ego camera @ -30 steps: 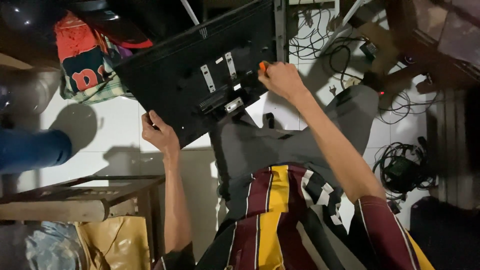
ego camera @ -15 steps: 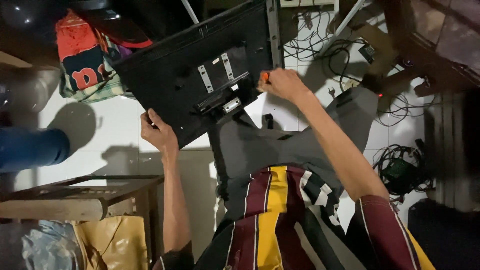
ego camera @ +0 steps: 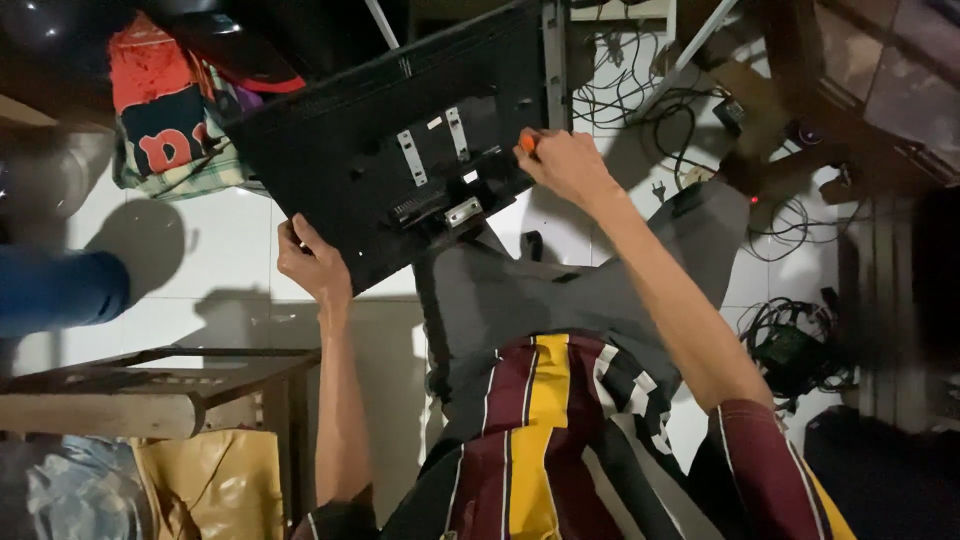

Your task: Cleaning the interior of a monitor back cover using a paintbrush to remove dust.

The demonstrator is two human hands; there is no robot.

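A black flat screen (ego camera: pixel 400 160) stands tilted on its edge on the white tiled floor (ego camera: pixel 220 260), back panel with metal brackets toward the person. The left hand (ego camera: pixel 312 262) clamps its lower left edge, arm stretched straight. The right hand (ego camera: pixel 566 165) closes around an orange-handled tool (ego camera: pixel 526 143) at the panel's right side; its tip is hidden. Cables (ego camera: pixel 640 100) lie tangled far right.
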